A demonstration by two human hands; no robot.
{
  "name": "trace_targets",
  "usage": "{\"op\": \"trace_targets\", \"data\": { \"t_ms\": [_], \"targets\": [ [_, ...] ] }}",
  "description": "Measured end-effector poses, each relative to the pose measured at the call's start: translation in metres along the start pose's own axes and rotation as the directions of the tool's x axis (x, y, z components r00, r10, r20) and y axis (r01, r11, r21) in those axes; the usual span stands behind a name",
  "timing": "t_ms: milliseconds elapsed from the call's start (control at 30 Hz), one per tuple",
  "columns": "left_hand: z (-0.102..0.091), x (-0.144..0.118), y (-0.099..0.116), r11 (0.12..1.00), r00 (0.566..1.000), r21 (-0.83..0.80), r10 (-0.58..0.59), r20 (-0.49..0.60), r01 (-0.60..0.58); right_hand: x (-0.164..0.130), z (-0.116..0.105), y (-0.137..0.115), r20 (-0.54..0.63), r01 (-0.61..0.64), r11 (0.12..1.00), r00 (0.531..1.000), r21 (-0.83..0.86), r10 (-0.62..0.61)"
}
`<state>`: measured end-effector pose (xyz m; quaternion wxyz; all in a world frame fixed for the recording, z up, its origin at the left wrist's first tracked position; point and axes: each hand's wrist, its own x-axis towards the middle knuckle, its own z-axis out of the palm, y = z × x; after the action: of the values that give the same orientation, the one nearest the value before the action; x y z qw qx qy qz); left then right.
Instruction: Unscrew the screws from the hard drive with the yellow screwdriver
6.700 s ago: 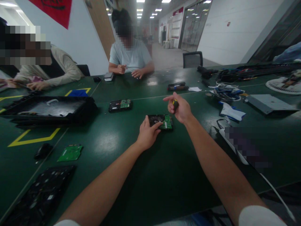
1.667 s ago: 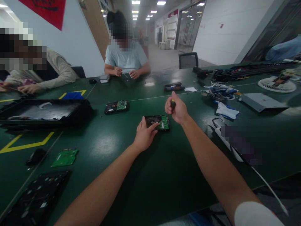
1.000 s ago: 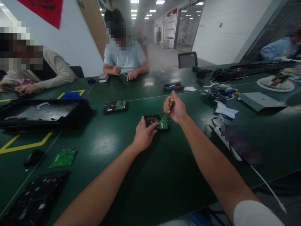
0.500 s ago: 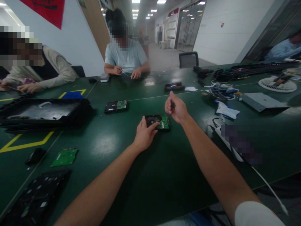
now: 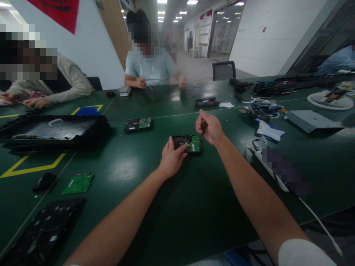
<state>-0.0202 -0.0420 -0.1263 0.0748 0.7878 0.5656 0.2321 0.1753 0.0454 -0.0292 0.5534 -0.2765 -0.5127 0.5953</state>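
Note:
A hard drive (image 5: 195, 143) lies flat on the green table, its black metal and green circuit board facing up. My left hand (image 5: 172, 157) grips its left end and near edge, with a finger stretched over the board. Just beyond the drive's right end, my right hand (image 5: 210, 127) is closed in a fist around what looks like a screwdriver (image 5: 203, 125); only a bit of its dark and yellow handle shows, and the tip is hidden. Another hard drive (image 5: 138, 125) rests farther off to the left.
At left are a black tray-like housing (image 5: 55, 129), a loose green circuit board (image 5: 78, 183) and a large black part (image 5: 46, 232). On the right lie a white-and-blue glove (image 5: 269, 130), a metal box (image 5: 313, 120) and tangled cables (image 5: 263, 108). Two people sit across the table.
My right fist has turned slightly, showing more of the yellow on the handle. My left hand and the drive stay together. The person opposite has raised one hand off the table.

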Motion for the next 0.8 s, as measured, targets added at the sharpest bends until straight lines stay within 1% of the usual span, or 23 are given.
{"op": "trace_targets", "data": {
  "t_ms": [67,233,367,433,500,667,800],
  "targets": [
    [0.000,0.000,0.000,1.000,1.000,0.001,-0.001,0.001,0.001,0.000,-0.001,-0.001,0.018,-0.012,1.000,1.000,0.010,0.012],
    [0.000,0.000,0.001,1.000,1.000,0.005,-0.005,-0.005,0.005,0.001,-0.003,0.001,0.039,-0.018,0.993,0.999,0.115,0.013],
    [0.000,0.000,0.002,1.000,1.000,0.005,-0.011,0.000,0.011,0.003,-0.002,0.006,-0.048,0.008,0.998,0.999,0.059,-0.005],
    [0.000,0.000,0.002,1.000,1.000,0.005,-0.016,0.004,0.016,0.003,-0.001,0.007,-0.069,0.019,0.999,0.998,0.038,-0.016],
    [0.000,0.000,0.002,1.000,1.000,0.005,-0.016,0.006,0.016,0.002,0.000,0.007,-0.056,0.022,0.999,0.998,0.044,-0.019],
    [0.000,0.000,0.001,1.000,1.000,0.005,-0.016,0.000,0.016,0.000,-0.001,0.000,0.023,-0.025,0.999,0.999,0.036,0.024],
    [0.000,0.000,0.001,1.000,1.000,0.013,-0.001,-0.005,0.001,-0.001,0.000,-0.003,0.021,-0.033,0.998,0.999,0.054,0.032]
  ]
}}
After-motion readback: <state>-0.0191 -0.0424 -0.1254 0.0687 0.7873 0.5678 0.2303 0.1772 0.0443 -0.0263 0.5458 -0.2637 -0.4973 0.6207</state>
